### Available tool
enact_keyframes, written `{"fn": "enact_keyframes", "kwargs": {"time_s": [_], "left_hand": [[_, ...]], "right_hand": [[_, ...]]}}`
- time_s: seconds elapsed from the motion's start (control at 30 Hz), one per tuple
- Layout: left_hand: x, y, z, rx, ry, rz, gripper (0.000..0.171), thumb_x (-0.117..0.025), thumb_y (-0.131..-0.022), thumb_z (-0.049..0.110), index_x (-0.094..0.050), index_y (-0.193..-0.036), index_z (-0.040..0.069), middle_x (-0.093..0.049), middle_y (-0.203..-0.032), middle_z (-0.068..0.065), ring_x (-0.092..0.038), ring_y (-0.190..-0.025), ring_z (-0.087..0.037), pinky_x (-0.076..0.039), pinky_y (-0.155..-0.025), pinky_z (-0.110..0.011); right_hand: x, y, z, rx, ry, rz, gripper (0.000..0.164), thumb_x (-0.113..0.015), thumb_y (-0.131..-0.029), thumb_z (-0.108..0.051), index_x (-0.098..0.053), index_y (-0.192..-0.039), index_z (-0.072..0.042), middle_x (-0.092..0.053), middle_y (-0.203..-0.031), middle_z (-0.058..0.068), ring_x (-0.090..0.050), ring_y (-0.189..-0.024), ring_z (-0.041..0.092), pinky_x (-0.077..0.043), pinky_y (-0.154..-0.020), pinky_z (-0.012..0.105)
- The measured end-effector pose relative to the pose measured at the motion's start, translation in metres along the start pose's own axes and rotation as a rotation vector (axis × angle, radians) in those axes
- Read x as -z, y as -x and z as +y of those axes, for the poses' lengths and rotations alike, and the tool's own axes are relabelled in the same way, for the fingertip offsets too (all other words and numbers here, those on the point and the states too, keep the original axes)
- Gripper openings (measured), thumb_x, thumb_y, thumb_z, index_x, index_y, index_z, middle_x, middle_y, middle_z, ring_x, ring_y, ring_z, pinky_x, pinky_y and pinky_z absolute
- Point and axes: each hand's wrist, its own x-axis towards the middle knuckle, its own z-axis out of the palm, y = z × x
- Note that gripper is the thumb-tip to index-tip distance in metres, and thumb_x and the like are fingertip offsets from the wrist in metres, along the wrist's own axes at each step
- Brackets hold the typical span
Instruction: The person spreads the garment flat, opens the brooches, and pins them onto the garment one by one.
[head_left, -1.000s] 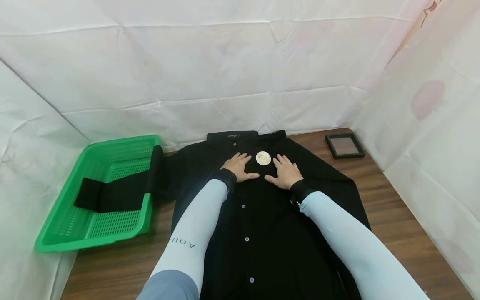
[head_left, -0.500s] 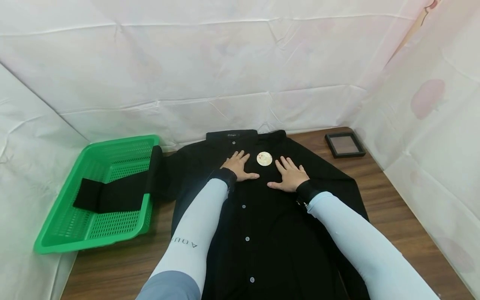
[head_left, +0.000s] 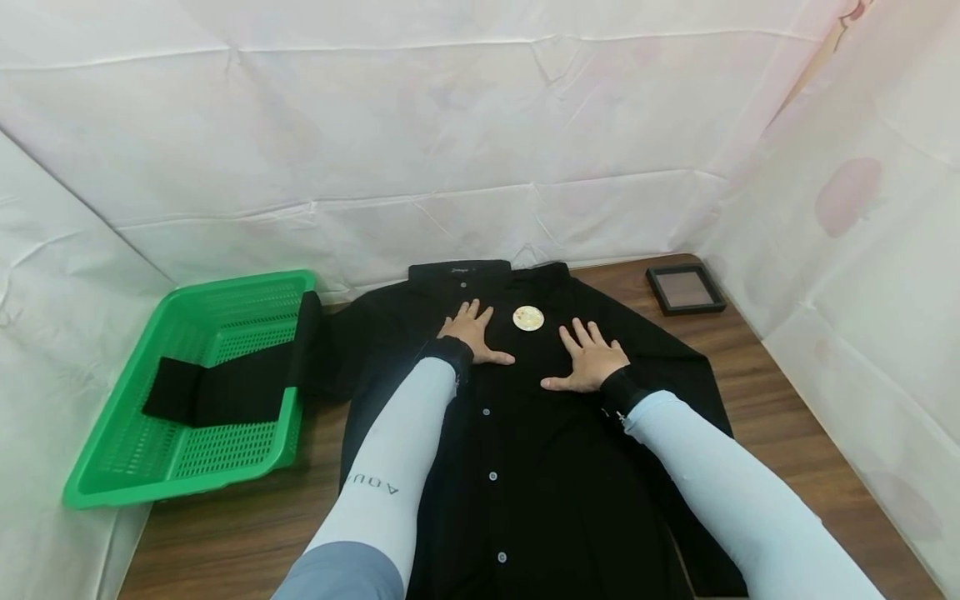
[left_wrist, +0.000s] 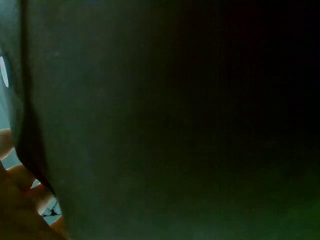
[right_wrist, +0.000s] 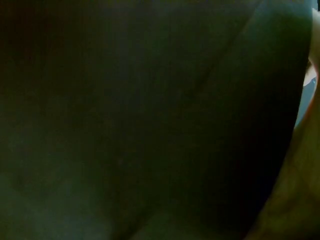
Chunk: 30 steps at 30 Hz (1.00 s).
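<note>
A black button-up shirt (head_left: 540,467) is spread front side up, its collar (head_left: 459,270) toward the back wall. My left hand (head_left: 471,333) rests on the upper chest beside the button line, fingers spread. On the other side of the chest, my right hand (head_left: 588,360) lies with its fingers spread too. A round pale patterned disc (head_left: 528,318) sits on the shirt between and above the hands. One sleeve (head_left: 247,385) reaches over the basket rim into the green basket. Both wrist views are mostly filled by dark cloth, with parts of fingers (left_wrist: 30,200) at the edge.
The green plastic basket (head_left: 178,482) stands at the left on the brown wooden table (head_left: 232,533). A small black square frame (head_left: 686,289) lies at the back right. White sheets (head_left: 420,117) wall off the back and both sides.
My right hand has slid to the right and slightly toward me, away from the disc. The left hand stays nearly in place on the shirt.
</note>
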Motion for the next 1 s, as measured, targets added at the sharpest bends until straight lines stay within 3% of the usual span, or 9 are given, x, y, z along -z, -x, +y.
{"fn": "enact_keyframes", "kwargs": {"time_s": [0.13,0.23,0.43,0.57,0.73,1.0], "left_hand": [[0.000,-0.001,-0.004,0.001,0.007,0.012,0.121,-0.072,-0.059,0.077,-0.025,-0.154,0.020,-0.010,-0.160,-0.014,-0.008,-0.146,-0.034,-0.019,-0.111,-0.059],[0.000,-0.003,-0.006,-0.016,0.003,0.017,0.117,-0.075,-0.056,0.076,-0.028,-0.152,0.029,-0.009,-0.160,-0.014,-0.007,-0.146,-0.036,-0.017,-0.110,-0.062],[0.001,0.001,-0.006,-0.032,0.007,-0.046,0.111,-0.077,-0.054,0.075,-0.029,-0.149,0.043,-0.003,-0.160,-0.016,0.000,-0.145,-0.039,-0.012,-0.108,-0.067],[0.000,0.002,-0.007,-0.035,0.017,-0.054,0.110,-0.077,-0.055,0.074,-0.029,-0.150,0.041,-0.002,-0.160,-0.015,0.001,-0.145,-0.038,-0.011,-0.107,-0.068],[0.000,0.000,-0.012,-0.050,0.016,-0.011,0.110,-0.073,-0.059,0.076,-0.030,-0.151,0.035,-0.006,-0.160,-0.013,-0.004,-0.146,-0.036,-0.016,-0.106,-0.068],[0.028,0.015,-0.012,-0.105,0.003,0.007,0.104,-0.068,-0.070,0.073,-0.028,-0.153,0.025,-0.012,-0.159,-0.015,-0.008,-0.145,-0.035,-0.017,-0.109,-0.063]], "right_hand": [[0.003,0.000,-0.003,-0.014,-0.011,0.006,0.119,-0.051,-0.071,-0.085,-0.008,-0.155,-0.012,0.002,-0.160,0.017,-0.001,-0.144,0.042,-0.020,-0.105,0.068],[0.006,-0.003,-0.004,-0.021,-0.027,0.012,0.122,-0.053,-0.069,-0.084,-0.007,-0.155,-0.011,0.003,-0.160,0.017,0.000,-0.144,0.041,-0.018,-0.105,0.068],[0.005,-0.010,-0.006,-0.014,-0.038,-0.019,0.126,-0.054,-0.068,-0.085,-0.004,-0.155,-0.011,0.006,-0.160,0.017,0.003,-0.144,0.042,-0.015,-0.104,0.071],[-0.002,-0.018,-0.004,-0.017,-0.047,-0.029,0.129,-0.051,-0.064,-0.089,-0.001,-0.155,-0.012,0.009,-0.160,0.015,0.006,-0.144,0.041,-0.011,-0.104,0.072],[0.000,-0.024,-0.004,-0.021,-0.062,-0.025,0.131,-0.052,-0.063,-0.090,-0.001,-0.155,-0.012,0.009,-0.160,0.015,0.007,-0.144,0.042,-0.009,-0.103,0.073],[0.006,-0.030,0.011,-0.009,-0.087,0.004,0.125,-0.054,-0.067,-0.086,-0.007,-0.156,-0.012,0.004,-0.160,0.017,0.002,-0.144,0.043,-0.009,-0.102,0.074]]}}
